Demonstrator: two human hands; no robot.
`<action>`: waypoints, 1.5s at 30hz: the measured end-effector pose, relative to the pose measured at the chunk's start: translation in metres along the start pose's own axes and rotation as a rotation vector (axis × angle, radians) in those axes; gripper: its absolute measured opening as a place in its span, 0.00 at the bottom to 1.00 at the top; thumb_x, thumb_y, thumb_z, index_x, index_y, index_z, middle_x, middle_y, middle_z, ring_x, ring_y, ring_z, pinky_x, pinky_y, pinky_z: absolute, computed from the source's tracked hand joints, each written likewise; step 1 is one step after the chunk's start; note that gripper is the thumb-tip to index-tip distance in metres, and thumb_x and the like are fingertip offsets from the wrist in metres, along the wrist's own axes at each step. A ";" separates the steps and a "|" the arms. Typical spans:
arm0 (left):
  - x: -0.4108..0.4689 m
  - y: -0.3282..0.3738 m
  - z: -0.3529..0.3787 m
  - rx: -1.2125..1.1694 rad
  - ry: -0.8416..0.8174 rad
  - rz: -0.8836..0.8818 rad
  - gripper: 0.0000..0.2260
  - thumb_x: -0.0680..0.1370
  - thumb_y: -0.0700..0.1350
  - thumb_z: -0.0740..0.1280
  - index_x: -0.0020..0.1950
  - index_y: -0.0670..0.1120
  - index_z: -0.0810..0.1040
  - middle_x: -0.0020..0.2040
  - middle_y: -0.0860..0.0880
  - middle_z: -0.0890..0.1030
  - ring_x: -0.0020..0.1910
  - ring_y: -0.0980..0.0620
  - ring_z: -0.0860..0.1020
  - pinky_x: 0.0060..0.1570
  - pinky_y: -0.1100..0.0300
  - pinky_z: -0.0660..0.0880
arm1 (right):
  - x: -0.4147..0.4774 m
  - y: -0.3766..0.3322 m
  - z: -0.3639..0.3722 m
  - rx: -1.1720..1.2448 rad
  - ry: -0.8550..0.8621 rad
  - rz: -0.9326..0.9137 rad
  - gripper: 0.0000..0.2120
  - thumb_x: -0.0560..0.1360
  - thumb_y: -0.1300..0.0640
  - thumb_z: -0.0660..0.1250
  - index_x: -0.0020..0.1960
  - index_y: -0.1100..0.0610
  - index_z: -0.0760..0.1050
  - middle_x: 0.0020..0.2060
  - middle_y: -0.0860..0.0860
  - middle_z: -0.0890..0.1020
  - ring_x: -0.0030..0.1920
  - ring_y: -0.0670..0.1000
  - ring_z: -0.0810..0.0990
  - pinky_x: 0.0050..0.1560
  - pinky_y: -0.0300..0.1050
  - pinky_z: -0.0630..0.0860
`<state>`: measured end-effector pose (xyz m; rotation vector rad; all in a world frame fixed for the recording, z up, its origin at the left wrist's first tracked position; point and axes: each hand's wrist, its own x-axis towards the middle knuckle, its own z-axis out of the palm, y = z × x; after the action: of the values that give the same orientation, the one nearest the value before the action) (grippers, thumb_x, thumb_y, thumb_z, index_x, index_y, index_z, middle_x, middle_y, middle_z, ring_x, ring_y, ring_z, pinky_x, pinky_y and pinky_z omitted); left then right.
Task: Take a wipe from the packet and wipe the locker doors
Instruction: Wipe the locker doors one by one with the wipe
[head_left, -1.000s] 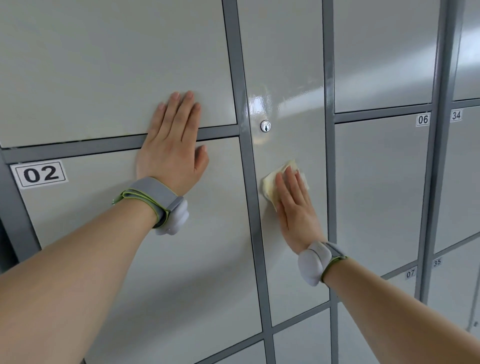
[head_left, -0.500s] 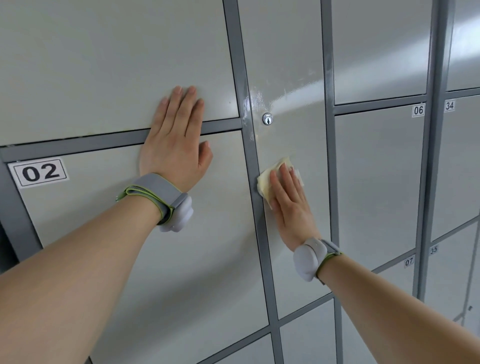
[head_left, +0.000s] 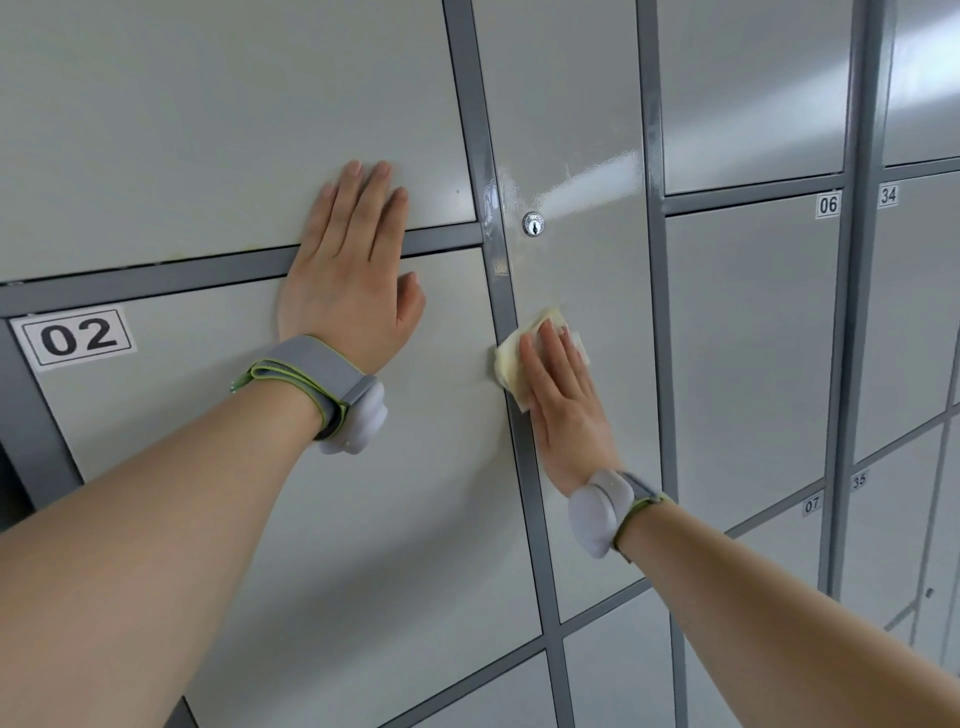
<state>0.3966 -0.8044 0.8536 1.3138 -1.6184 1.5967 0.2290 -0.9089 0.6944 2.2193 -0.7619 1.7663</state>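
Hidden: most of the wipe (head_left: 511, 358) lay under the right hand (head_left: 566, 400); only its pale yellowish edges showed, left of and above the fingers (head_left: 550, 358).
Wipe position: flat against the left edge of the narrow door (head_left: 587, 260), overlapping the grey frame post (head_left: 498, 291), below the lock (head_left: 533, 224).
Right hand: its fingers were straight and together, pressing the wipe to the door rather than curling round it.
Left hand: the left hand (head_left: 348, 275) lay flat with straight fingers across the horizontal frame bar, fingertips on the upper door (head_left: 208, 130) and palm on the door below (head_left: 363, 519), holding nothing.
Cut off: both forearms ran out of the bottom edge; the upper doors were cropped at the top.
Hard to make out: the keyhole's detail was too small to read; glossy streaks showed around the lock.
Wrists: a grey band with a green edge and a pale pod sat on each wrist.
Writing: "02" (head_left: 78, 336) on the left door; "06" (head_left: 828, 204), "34" (head_left: 889, 195), "35" (head_left: 859, 479) and "07" (head_left: 811, 504) on small tags to the right.
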 end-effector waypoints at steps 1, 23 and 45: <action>0.000 0.000 0.000 -0.002 0.000 0.002 0.26 0.74 0.42 0.58 0.70 0.34 0.65 0.73 0.37 0.63 0.73 0.37 0.59 0.74 0.53 0.45 | -0.008 0.002 0.000 -0.004 -0.014 -0.010 0.27 0.77 0.65 0.55 0.75 0.56 0.54 0.74 0.54 0.55 0.75 0.50 0.46 0.75 0.48 0.49; -0.003 0.000 0.001 -0.008 0.004 0.014 0.25 0.75 0.42 0.58 0.71 0.33 0.65 0.73 0.36 0.62 0.74 0.37 0.58 0.74 0.52 0.45 | -0.015 0.002 -0.002 -0.035 -0.043 0.121 0.25 0.80 0.57 0.52 0.76 0.60 0.53 0.75 0.57 0.52 0.75 0.51 0.45 0.75 0.43 0.43; -0.003 0.000 0.002 0.023 -0.001 0.021 0.25 0.74 0.41 0.59 0.70 0.33 0.65 0.73 0.36 0.62 0.73 0.36 0.58 0.74 0.52 0.46 | 0.017 0.012 -0.012 -0.038 -0.020 0.242 0.25 0.80 0.57 0.46 0.75 0.64 0.53 0.75 0.63 0.53 0.76 0.60 0.49 0.73 0.37 0.36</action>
<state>0.3977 -0.8054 0.8508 1.3139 -1.6243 1.6315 0.2148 -0.9181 0.7115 2.2022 -1.0997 1.8179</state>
